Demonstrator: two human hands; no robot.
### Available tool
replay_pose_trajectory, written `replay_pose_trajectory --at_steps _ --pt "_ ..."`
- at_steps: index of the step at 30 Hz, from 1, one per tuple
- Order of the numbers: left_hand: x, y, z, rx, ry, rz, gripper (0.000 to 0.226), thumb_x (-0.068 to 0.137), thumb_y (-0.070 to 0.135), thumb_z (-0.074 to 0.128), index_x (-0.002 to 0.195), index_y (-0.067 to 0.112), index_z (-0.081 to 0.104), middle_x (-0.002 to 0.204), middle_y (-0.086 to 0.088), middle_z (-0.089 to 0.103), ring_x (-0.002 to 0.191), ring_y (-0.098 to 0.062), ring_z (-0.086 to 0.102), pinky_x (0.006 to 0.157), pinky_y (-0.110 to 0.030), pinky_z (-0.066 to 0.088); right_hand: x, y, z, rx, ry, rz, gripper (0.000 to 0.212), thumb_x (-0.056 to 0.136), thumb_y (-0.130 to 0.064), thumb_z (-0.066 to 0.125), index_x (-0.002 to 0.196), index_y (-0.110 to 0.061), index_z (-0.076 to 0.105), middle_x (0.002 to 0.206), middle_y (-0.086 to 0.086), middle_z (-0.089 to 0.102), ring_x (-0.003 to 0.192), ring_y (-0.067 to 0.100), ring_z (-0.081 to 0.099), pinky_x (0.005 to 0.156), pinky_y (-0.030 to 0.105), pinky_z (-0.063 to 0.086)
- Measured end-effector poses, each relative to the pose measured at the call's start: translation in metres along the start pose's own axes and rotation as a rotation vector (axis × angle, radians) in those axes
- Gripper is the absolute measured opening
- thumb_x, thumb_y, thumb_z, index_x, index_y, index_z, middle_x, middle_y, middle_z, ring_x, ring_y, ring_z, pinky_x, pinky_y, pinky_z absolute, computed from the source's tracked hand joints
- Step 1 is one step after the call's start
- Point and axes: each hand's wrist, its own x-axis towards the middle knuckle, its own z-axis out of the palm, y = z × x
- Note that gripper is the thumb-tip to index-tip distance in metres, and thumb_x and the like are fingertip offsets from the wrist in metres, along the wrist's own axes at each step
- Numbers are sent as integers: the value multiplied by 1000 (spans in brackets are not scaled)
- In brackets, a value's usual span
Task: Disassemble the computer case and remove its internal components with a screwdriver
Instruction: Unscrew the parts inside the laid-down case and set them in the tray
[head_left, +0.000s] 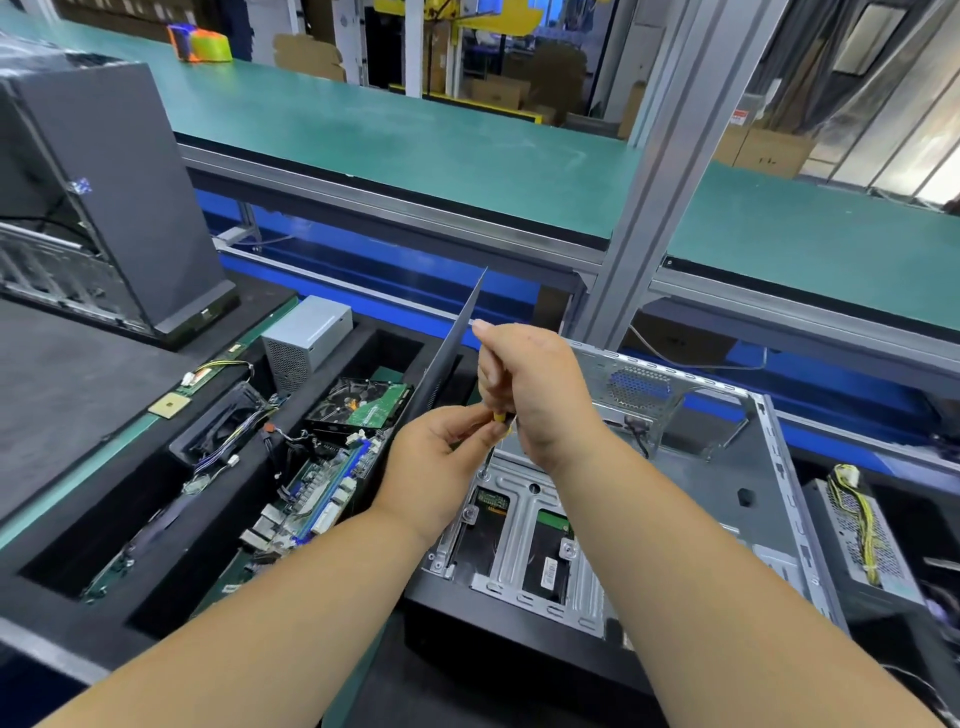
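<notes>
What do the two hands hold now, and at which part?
Both hold the screwdriver: the right hand grips its handle from above, the left hand pinches it lower, near the yellow collar.

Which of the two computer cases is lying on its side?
The open case under the hands, bare metal interior facing up. The dark case at far left stands upright.
</notes>
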Motion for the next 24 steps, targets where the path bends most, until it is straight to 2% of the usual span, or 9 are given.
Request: replay_pose_trajectory --at_steps 3,7,11,14,16,17,19,22,24 --pt "1 1 0 -7 16 -22 23 87 15 70 98 35 75 98 6 75 98 -9 69 87 -21 52 6 0 -5 48 -100 25 47 88 -27 56 44 -18 40 42 -2 29 40 15 23 45 22 23" --pt "3 2 2 56 42 -24 13 80 30 73 88 39 73 87 9 74 85 -6 69 75 -13 49 14 -1 -13 88 -280 53 50 90 -26 54 44 -15 39 41 -2 29 39 14 20 43 22 21" --pt "3 -2 4 122 66 -23 16 77 45 69 86 31 68 81 1 71 81 -19 66 74 -30 54 22 -5 -20 43 -419 109 50 94 -30 52 47 -13 47 41 -3 27 40 15 19 44 26 17" --pt "3 -1 6 177 91 -12 21 77 48 66 84 27 63 80 0 67 79 -22 63 74 -39 53 20 -2 -17 58 -273 81 35 95 -28 55 68 -10 65 48 -1 38 45 16 33 47 25 32" --pt "4 -1 7 218 97 8 16 79 43 66 81 28 61 76 2 64 75 -19 61 71 -38 52 13 3 -14 78 -76 21 14 88 -24 64 88 -11 68 66 0 55 61 15 52 62 25 48" --pt "4 -1 8 228 95 17 13 81 40 66 79 29 60 75 3 63 73 -20 59 69 -38 51 9 7 -13 79 19 7 15 82 -25 70 92 -15 67 75 -3 60 70 13 58 69 25 51" --pt "3 -1 9 251 97 31 11 84 36 66 78 31 58 72 5 60 70 -19 57 64 -31 49 -2 16 -12 44 167 -2 20 75 -28 76 87 -21 62 79 -9 59 73 7 57 69 24 49" --pt "1 2 12 282 88 48 10 86 37 62 79 34 55 75 8 60 68 -9 56 59 -13 43 -15 26 -7 2 352 -7 26 76 -29 81 75 -24 56 64 -15 52 59 4 49 59 25 44" --pt "0 3 12 284 65 46 9 86 39 60 81 34 55 80 6 61 72 -9 58 61 -14 43 -20 26 -4 10 440 -37 27 75 -30 83 73 -23 57 64 -13 53 61 8 50 59 29 45"
